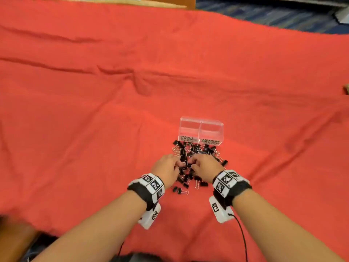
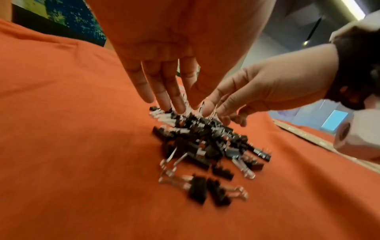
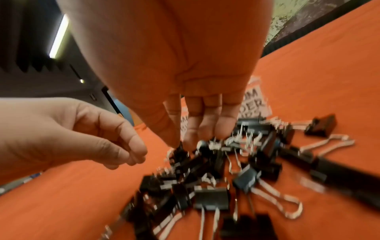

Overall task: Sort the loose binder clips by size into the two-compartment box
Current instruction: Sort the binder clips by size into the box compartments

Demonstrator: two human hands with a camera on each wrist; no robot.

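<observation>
A heap of black binder clips (image 1: 190,163) with silver wire handles lies on the red cloth, just in front of a clear two-compartment box (image 1: 201,132). The box's left compartment is labelled SMALL and its right one MEDIUM, and I see no clips inside either. My left hand (image 1: 178,164) reaches into the heap's left side. Its fingertips (image 2: 174,107) touch clips, and nothing shows in its grip. My right hand (image 1: 192,164) comes in from the right. Its thumb and forefinger (image 3: 176,142) close on a small black clip (image 3: 182,151) at the heap's top. Motion blurs both wrist views.
The red cloth (image 1: 132,91) covers the whole table, with creases across its middle. A few stray clips (image 1: 179,190) lie nearest me, and larger ones (image 3: 320,125) sit at the heap's right. A wooden thing (image 1: 346,89) pokes in at the right edge. A black cable (image 1: 242,237) trails from my right wrist.
</observation>
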